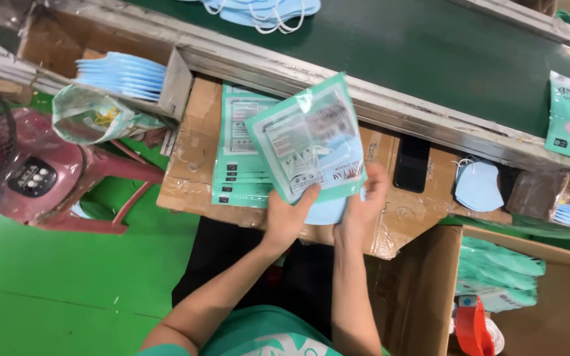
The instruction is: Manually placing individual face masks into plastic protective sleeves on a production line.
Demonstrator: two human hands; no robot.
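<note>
Masks (328, 209) in pouch (311, 142), both hands (289, 214) gripping

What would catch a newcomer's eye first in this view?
First, the green-and-clear mask pouch held up at centre by the left hand and the right hand, with pale blue masks sticking out below it. Under it, a stack of matching pouches lies on a cardboard work surface. Along the top runs a dark green conveyor belt carrying more blue masks.
</note>
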